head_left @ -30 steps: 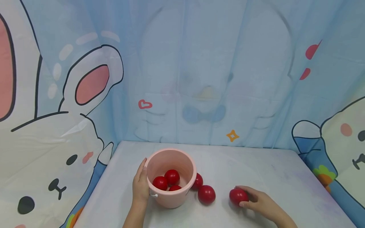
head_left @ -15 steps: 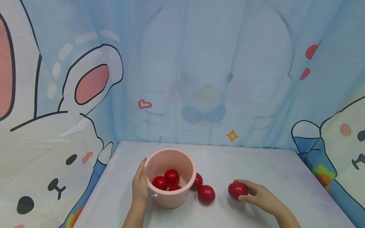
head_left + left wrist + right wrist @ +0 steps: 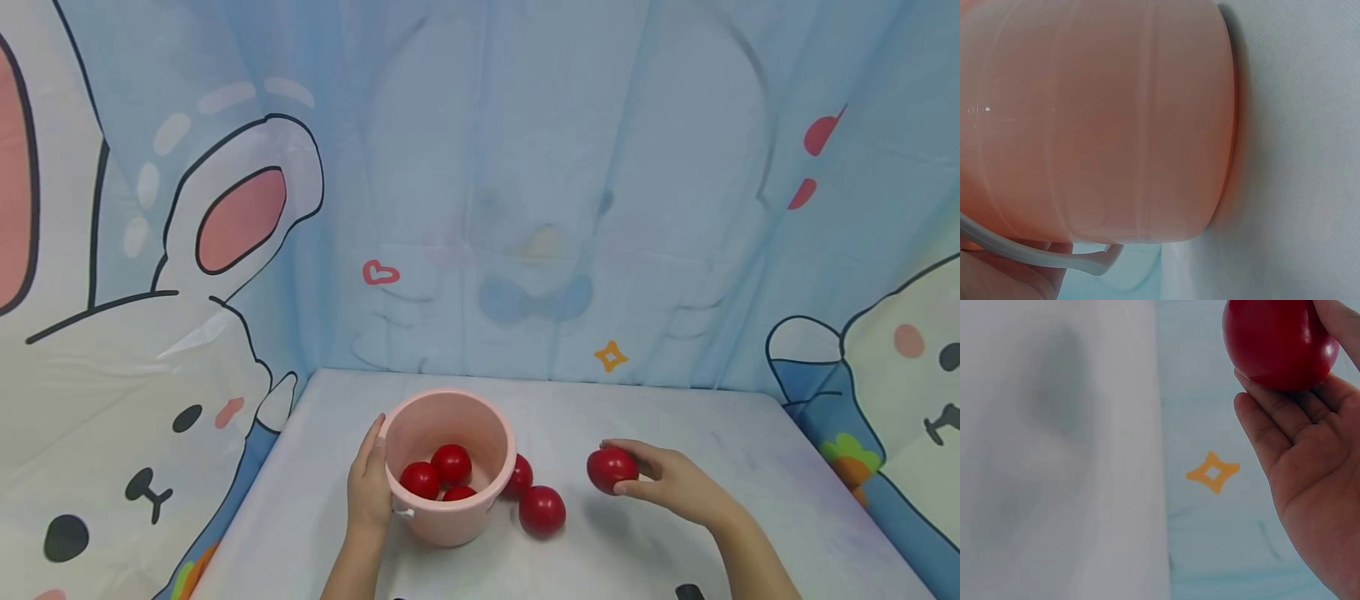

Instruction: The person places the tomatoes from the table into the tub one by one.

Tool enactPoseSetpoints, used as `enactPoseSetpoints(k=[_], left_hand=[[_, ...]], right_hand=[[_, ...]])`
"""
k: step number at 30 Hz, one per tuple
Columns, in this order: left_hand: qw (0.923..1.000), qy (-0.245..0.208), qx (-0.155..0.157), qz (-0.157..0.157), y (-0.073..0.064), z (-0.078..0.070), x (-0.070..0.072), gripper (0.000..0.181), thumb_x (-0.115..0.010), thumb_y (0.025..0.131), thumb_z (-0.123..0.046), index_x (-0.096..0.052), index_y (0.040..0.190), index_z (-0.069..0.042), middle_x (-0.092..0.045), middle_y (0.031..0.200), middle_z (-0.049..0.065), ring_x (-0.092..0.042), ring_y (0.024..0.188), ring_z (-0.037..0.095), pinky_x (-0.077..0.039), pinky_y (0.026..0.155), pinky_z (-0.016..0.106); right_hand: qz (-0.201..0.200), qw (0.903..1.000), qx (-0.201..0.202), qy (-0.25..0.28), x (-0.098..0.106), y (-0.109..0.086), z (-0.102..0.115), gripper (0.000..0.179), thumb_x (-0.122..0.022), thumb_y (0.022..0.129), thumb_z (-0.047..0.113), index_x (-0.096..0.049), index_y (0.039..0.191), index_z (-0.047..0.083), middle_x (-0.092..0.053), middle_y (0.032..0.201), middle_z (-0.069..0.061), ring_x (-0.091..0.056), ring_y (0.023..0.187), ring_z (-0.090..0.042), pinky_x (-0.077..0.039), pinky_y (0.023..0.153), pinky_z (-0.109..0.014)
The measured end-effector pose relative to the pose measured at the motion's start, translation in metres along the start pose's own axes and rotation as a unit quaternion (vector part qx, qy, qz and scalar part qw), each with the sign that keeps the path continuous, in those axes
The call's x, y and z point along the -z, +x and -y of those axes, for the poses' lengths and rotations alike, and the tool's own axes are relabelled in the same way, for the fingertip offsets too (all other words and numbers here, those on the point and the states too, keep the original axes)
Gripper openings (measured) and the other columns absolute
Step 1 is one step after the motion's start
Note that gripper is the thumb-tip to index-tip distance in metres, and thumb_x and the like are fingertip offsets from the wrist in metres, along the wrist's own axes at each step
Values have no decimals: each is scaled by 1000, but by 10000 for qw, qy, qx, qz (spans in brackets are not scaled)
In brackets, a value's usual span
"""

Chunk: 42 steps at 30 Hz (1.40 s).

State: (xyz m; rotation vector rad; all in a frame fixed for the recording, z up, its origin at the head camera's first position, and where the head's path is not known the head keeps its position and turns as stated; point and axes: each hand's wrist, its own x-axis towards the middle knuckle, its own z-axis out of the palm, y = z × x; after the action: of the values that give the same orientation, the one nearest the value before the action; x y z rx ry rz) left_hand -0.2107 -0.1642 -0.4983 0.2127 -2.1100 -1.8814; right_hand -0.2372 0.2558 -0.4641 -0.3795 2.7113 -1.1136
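My left hand lies against the left side of a pink bucket, its fingers along the outer wall below the rim. The left wrist view shows the bucket's wall and white handle, with part of the hand beside it. Inside the bucket lie red round fruits, smooth and apple-like. My right hand pinches another glossy red round fruit between thumb and fingers. It is raised off the table, its shadow below. To the bucket's right, two more red fruits sit on the table, the farther one partly hidden by the bucket.
A white cloth covers the table. Behind it hangs a light blue curtain with cartoon animals. A small black object shows at the bottom edge of the head view.
My right hand has lifted the red fruit off the table and moved it up and slightly left, toward the bucket. The left hand and bucket have stayed in place.
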Motion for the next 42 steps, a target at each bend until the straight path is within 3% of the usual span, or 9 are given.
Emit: enactPoseSetpoints(k=[17,26,31,38,42], left_hand=[[10000,-19,14,-53,-2,0,-1,47,-38,103,-50,-39,150,-40,-44,155,-9,-39,146,26,-45,107,50],[10000,-18,23,-48,-2,1,-1,47,-37,103,-51,-38,150,-40,-44,154,-10,-38,146,25,-44,108,49],[10000,26,41,-45,-1,1,-1,47,-37,104,-50,-38,150,-40,-44,154,-11,-38,146,24,-44,108,50],[10000,-40,47,-33,-1,1,-1,48,-38,103,-50,-37,150,-40,-44,154,-11,-38,146,25,-44,108,50],[10000,-54,47,-35,-1,1,-1,48,-38,104,-49,-37,150,-40,-43,154,-11,-38,146,25,-44,107,50]], right_hand=[[-92,9940,1007,-412,22,24,42,68,-76,83,45,-52,143,22,-60,137,-8,-58,126,-36,-60,88,-39],[-16,9954,876,-396,27,31,57,71,-79,80,46,-52,143,25,-60,135,-7,-58,123,-35,-60,85,-39],[4,9932,1085,-421,30,36,67,69,-78,82,45,-51,143,27,-60,136,-4,-59,123,-32,-59,84,-34],[120,9911,1279,-357,30,47,84,68,-76,83,44,-51,144,27,-60,137,-5,-55,129,-35,-60,86,-38],[137,9907,1308,-335,28,53,92,68,-77,82,46,-51,143,31,-60,136,-1,-57,126,-30,-59,85,-34]])
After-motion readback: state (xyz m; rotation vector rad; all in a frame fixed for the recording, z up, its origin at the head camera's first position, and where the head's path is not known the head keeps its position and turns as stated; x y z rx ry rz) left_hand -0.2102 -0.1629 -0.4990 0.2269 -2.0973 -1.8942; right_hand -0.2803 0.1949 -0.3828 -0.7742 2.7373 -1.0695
